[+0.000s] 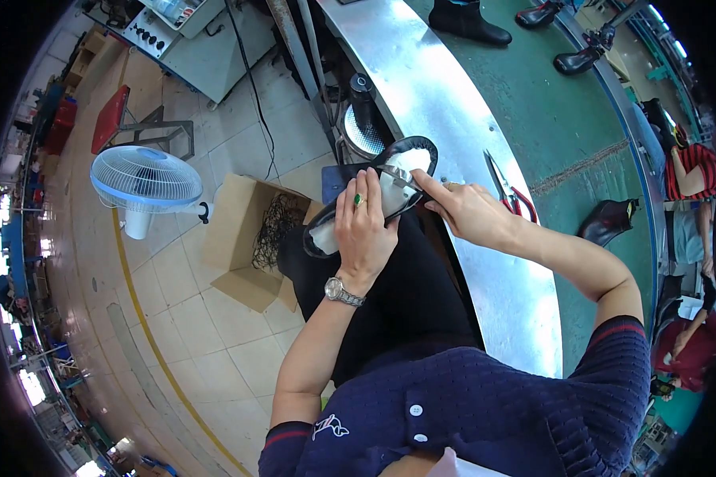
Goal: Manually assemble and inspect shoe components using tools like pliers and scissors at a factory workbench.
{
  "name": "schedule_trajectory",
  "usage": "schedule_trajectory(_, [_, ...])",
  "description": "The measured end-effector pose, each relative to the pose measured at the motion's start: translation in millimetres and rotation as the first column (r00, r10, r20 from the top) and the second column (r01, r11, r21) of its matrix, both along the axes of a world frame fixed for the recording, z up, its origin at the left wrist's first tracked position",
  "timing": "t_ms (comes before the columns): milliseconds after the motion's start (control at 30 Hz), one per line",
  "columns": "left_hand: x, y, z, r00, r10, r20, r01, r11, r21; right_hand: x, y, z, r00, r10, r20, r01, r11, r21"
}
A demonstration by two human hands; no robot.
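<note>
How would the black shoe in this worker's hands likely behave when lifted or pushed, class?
The black shoe is probably light, since the left hand props it alone. It is likely fairly stiff, keeping its shape while the right hand presses it. Its flat sole seems unlikely to roll.

The left hand [363,230] covers the middle of the black shoe [390,171], the right hand's [465,211] index fingertip is lost inside its opening, the cardboard box's [247,238] dark tangle is too small to identify, and far boots [469,20] are edge-cropped.
</note>
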State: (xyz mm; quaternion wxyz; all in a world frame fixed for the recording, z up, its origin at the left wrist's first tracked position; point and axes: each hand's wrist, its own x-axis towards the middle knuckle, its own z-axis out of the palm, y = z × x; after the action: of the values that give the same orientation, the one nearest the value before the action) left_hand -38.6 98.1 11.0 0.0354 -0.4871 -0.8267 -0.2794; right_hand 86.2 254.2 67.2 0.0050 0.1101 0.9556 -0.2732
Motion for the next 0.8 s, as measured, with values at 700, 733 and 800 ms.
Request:
schedule_trajectory(700, [2.1, 2.6, -14.5, 0.987, 0.0, -0.16, 0.006, 0.999, 0.034, -24.9, -4.1, 22.0, 0.972, -0.102, 0.21, 0.128, 0.985, -0.112])
schedule_trajectory(733, [-0.1, 5.2, -10.9, 0.999, -0.003, -0.049, 0.003, 1.0, 0.0, -19.1, -1.8, 29.0, 0.949, -0.092, 0.302, 0.173, 0.952, -0.254])
schedule_trajectory(800, [-10.6, 19.1, 1.0, 1.0, 0.025, 0.0, -0.025, 0.999, -0.031, -1.8, -3.4, 13.4, 0.959, -0.178, 0.219, 0.253, 0.888, -0.383])
